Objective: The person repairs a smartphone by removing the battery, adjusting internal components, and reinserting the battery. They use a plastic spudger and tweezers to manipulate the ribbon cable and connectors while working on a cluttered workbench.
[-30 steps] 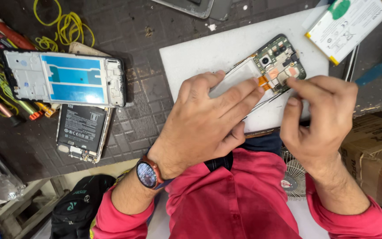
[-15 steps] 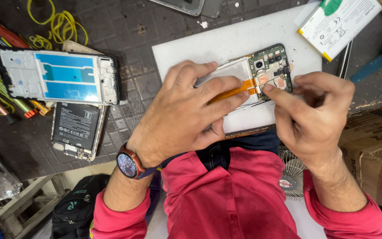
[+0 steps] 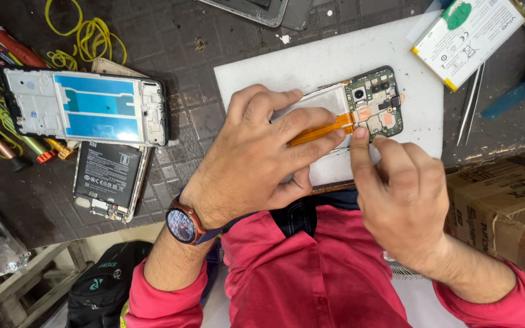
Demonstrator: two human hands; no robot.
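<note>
An opened phone (image 3: 377,104) with a bare green circuit board lies on a white mat (image 3: 335,58). My left hand (image 3: 262,158) lies over its lower half and pins it down, fingers across an orange flex ribbon (image 3: 320,130). My right hand (image 3: 396,194) comes from the right, its index fingertip pressing where the ribbon meets the board. The phone's lower part is hidden under my left hand. A watch sits on my left wrist.
A phone frame with a blue panel (image 3: 86,106) and a dark battery phone back (image 3: 107,176) lie at left. Screwdrivers (image 3: 7,45) and yellow wire (image 3: 86,33) sit at far left. White battery (image 3: 469,33), tweezers (image 3: 469,106), cardboard box (image 3: 505,200) at right.
My left hand slid further over the phone and the orange ribbon now lies stretched under its fingers. My right hand shifted down, its index finger extended onto the ribbon's board end.
</note>
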